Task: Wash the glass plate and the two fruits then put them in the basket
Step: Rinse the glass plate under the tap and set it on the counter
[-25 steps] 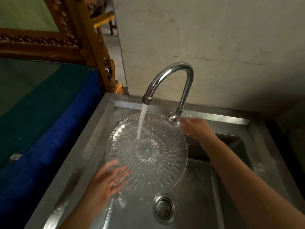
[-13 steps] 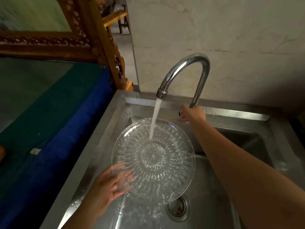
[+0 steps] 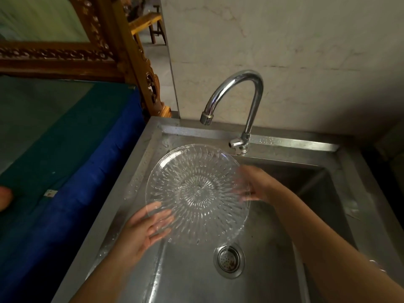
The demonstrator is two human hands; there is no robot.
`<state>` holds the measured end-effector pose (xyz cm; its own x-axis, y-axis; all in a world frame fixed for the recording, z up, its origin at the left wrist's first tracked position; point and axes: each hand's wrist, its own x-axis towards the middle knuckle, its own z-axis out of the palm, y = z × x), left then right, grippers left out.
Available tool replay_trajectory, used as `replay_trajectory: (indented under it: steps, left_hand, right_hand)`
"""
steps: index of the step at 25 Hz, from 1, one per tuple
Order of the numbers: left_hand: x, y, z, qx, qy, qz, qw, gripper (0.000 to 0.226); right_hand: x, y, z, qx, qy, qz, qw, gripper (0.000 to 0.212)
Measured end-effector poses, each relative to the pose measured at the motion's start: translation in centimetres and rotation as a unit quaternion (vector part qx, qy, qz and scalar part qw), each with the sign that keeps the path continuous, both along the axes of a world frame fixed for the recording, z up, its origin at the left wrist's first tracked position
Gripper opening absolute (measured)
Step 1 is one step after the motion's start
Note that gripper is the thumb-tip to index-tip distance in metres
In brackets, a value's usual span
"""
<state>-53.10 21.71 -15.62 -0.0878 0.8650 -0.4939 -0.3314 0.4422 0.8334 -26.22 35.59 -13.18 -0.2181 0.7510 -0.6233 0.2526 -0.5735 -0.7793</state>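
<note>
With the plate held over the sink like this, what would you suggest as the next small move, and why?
Probably tilt the plate a little longer over the drain: the tap shows no stream, and water trails off the plate's lower edge while both the left hand and right hand hold it.

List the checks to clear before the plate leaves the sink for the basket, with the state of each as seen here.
1. Tap off: ok. No stream falls from the faucet spout.
2. Plate supported on both sides: ok. The left hand is under the near rim of the glass plate, and the right hand is at its far right edge.
3. Firmness of the grip: cannot tell. The fingers look spread and are blurred behind the glass.
4. Plate drained: not ok. Water runs off its lower edge toward the drain.
5. Basket ready: cannot tell. It is not in view.
6. Fruits washed: cannot tell. None are clearly in view.
</note>
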Motion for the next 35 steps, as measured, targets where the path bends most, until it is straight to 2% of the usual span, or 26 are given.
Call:
replay_trajectory:
  steps: [3,8,13,18,27,29,35]
  left_hand:
    - [0.2,0.0,0.6,-0.008,-0.012,-0.003,1.000,0.030]
    - [1.5,-0.5,1.2,-0.021,-0.032,-0.050,0.998,0.030]
    - [4.2,-0.6,4.2,0.037,0.028,-0.084,0.995,0.032]
    - [7.0,-0.2,8.8,0.124,0.073,-0.119,0.982,0.036]
    - [11.2,1.1,21.6,0.348,0.132,-0.146,0.917,0.034]
    - [11.8,1.0,23.9,0.378,0.139,-0.163,0.901,0.036]
    - [13.0,1.1,29.0,0.417,0.166,-0.203,0.870,0.041]
  right_hand:
    - [2.5,-2.9,0.5,0.065,0.020,0.015,0.998,0.032]
    - [6.1,-5.1,2.7,0.093,0.026,0.013,0.995,0.034]
    - [9.5,-9.0,5.5,0.145,0.017,-0.039,0.988,0.037]
    - [12.3,-12.4,8.6,0.225,0.087,-0.133,0.961,0.036]
    - [17.8,-17.0,18.4,0.417,0.173,-0.206,0.868,0.029]
    - [18.7,-17.7,19.7,0.439,0.172,-0.208,0.857,0.018]
    - [20.3,-18.2,23.1,0.457,0.200,-0.186,0.846,0.026]
